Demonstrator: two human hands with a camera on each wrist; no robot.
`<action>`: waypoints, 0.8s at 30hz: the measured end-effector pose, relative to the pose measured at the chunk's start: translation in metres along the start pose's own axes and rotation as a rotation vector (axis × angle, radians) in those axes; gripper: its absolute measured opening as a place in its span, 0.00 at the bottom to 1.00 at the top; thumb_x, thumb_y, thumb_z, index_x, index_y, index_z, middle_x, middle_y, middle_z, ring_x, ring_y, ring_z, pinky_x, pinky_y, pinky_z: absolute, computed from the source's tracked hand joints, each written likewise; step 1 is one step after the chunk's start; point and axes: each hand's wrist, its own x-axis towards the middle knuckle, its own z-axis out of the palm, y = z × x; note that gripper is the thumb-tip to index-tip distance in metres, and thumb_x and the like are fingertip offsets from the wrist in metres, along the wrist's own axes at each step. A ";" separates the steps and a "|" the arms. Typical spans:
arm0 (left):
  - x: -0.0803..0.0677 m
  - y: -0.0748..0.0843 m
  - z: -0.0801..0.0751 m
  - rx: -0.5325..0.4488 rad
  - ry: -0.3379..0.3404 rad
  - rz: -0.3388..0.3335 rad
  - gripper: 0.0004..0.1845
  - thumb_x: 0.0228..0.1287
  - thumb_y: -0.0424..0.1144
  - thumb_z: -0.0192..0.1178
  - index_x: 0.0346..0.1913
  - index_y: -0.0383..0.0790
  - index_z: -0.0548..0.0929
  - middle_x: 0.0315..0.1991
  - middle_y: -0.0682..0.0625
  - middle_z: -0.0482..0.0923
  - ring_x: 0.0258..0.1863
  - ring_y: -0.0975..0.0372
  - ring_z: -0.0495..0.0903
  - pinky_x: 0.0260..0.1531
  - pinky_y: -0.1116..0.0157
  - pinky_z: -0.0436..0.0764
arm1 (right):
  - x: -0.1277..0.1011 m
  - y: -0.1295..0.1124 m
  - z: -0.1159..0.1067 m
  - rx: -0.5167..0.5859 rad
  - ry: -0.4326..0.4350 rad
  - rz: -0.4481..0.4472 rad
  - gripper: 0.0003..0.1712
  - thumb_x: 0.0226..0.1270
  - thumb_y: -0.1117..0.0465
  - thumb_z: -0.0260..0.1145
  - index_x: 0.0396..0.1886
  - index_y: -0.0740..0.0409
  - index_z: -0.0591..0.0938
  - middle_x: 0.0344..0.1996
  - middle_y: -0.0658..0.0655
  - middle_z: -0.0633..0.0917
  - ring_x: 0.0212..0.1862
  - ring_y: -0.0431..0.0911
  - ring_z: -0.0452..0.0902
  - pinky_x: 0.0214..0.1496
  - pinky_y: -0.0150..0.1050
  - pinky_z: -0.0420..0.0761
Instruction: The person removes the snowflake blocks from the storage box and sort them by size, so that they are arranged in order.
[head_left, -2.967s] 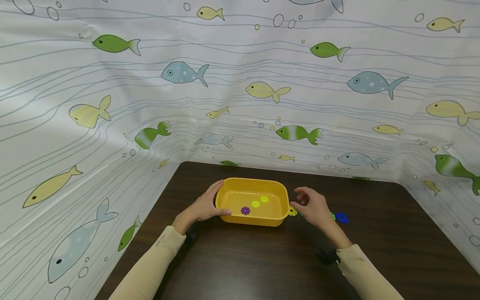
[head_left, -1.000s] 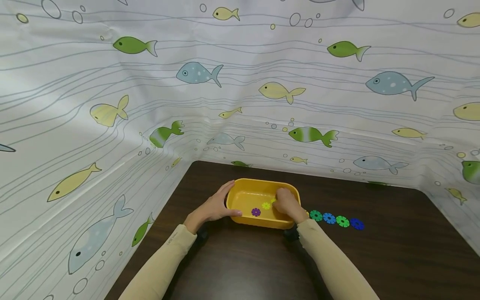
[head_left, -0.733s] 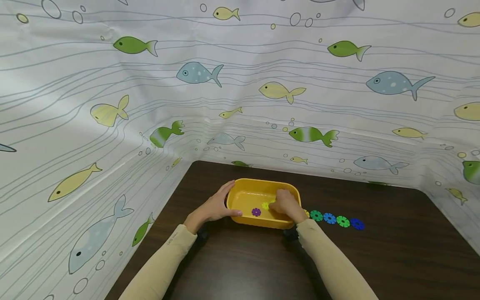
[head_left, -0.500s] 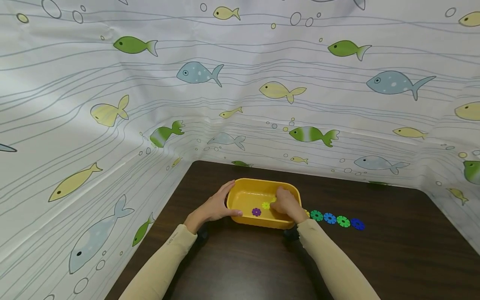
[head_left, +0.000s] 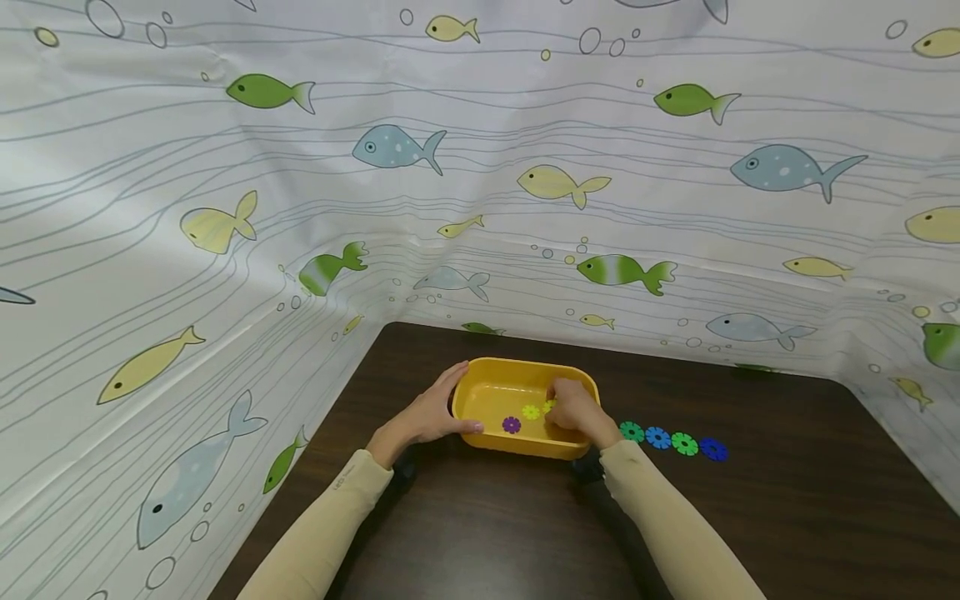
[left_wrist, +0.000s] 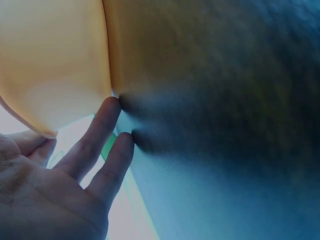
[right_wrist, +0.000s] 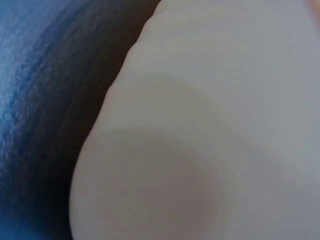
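Observation:
In the head view, a yellow plastic tub stands on the dark table. My left hand grips its left end, thumb over the front rim and fingers at the back. The left wrist view shows the left hand with two fingertips touching the table beside the tub. Inside the tub, my right hand has curled fingers at a yellow slotted disc, which is partly hidden. A yellow-green disc and a purple disc lie on the tub floor. Only sleeve and table fill the right wrist view.
Right of the tub, a row of slotted discs lies on the table: dark green, light blue, bright green and dark blue. A fish-print sheet encloses the back and sides.
My right hand has moved left from beside the tub into it. The yellow disc at its fingertips, hidden half a second ago, shows again. My left hand has kept its grip.

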 end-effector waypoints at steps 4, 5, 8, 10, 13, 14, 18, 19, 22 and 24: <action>0.000 0.001 0.000 -0.007 0.005 0.008 0.59 0.51 0.61 0.74 0.81 0.56 0.49 0.83 0.54 0.45 0.78 0.49 0.61 0.74 0.44 0.68 | -0.001 0.000 0.000 0.001 0.034 -0.004 0.18 0.56 0.64 0.75 0.45 0.62 0.81 0.39 0.58 0.83 0.38 0.49 0.75 0.48 0.43 0.84; 0.000 0.001 0.000 -0.005 0.004 0.006 0.59 0.51 0.61 0.74 0.81 0.56 0.49 0.83 0.55 0.45 0.79 0.49 0.60 0.74 0.44 0.68 | -0.001 0.001 0.000 -0.002 0.041 -0.006 0.19 0.55 0.63 0.75 0.46 0.62 0.81 0.41 0.59 0.83 0.39 0.49 0.75 0.49 0.43 0.84; -0.001 0.002 0.001 -0.003 0.003 0.000 0.59 0.51 0.61 0.74 0.81 0.57 0.49 0.83 0.54 0.45 0.79 0.49 0.60 0.74 0.44 0.68 | -0.002 0.001 0.001 -0.004 0.062 -0.012 0.20 0.56 0.62 0.76 0.48 0.62 0.83 0.43 0.59 0.85 0.39 0.49 0.76 0.51 0.44 0.85; -0.001 0.002 0.001 -0.001 0.005 -0.003 0.59 0.52 0.60 0.74 0.81 0.57 0.49 0.83 0.54 0.45 0.79 0.49 0.60 0.73 0.44 0.69 | -0.003 0.000 0.000 -0.008 0.081 -0.027 0.21 0.55 0.62 0.77 0.49 0.63 0.84 0.42 0.59 0.85 0.37 0.48 0.76 0.50 0.44 0.86; -0.001 0.003 0.001 -0.006 0.008 0.001 0.58 0.53 0.58 0.74 0.81 0.56 0.49 0.83 0.54 0.45 0.78 0.49 0.61 0.73 0.44 0.69 | -0.007 0.001 -0.001 0.004 0.114 -0.049 0.21 0.55 0.62 0.77 0.49 0.63 0.85 0.39 0.58 0.85 0.36 0.47 0.75 0.48 0.43 0.85; -0.001 0.003 0.001 -0.006 0.008 0.002 0.58 0.53 0.58 0.74 0.81 0.55 0.49 0.83 0.54 0.45 0.78 0.49 0.60 0.74 0.44 0.68 | -0.009 0.001 -0.002 0.012 0.123 -0.055 0.22 0.55 0.62 0.78 0.49 0.63 0.85 0.38 0.58 0.85 0.36 0.47 0.75 0.48 0.44 0.85; -0.001 0.003 0.001 0.000 0.005 -0.002 0.58 0.54 0.57 0.74 0.81 0.56 0.49 0.83 0.54 0.45 0.79 0.49 0.60 0.74 0.44 0.68 | -0.017 0.003 -0.004 0.045 0.154 -0.066 0.22 0.54 0.61 0.77 0.49 0.63 0.85 0.38 0.57 0.85 0.37 0.47 0.75 0.49 0.45 0.85; -0.001 0.003 0.001 0.000 0.005 -0.004 0.58 0.53 0.57 0.74 0.81 0.56 0.49 0.83 0.54 0.45 0.79 0.49 0.60 0.74 0.44 0.67 | -0.019 0.003 -0.005 0.055 0.163 -0.069 0.21 0.54 0.61 0.78 0.48 0.63 0.86 0.38 0.57 0.85 0.37 0.47 0.75 0.49 0.45 0.85; -0.001 0.002 0.001 -0.001 0.004 -0.010 0.58 0.53 0.58 0.74 0.81 0.57 0.49 0.83 0.53 0.45 0.79 0.48 0.60 0.74 0.43 0.68 | -0.027 0.003 -0.008 0.077 0.210 -0.093 0.20 0.53 0.61 0.78 0.46 0.62 0.87 0.39 0.57 0.86 0.39 0.47 0.77 0.50 0.47 0.85; -0.001 0.002 0.001 -0.003 0.005 -0.011 0.58 0.53 0.59 0.74 0.81 0.57 0.49 0.83 0.53 0.45 0.79 0.48 0.60 0.74 0.43 0.68 | -0.033 0.005 -0.010 0.091 0.247 -0.116 0.19 0.53 0.61 0.79 0.45 0.62 0.87 0.40 0.58 0.87 0.40 0.48 0.78 0.51 0.48 0.85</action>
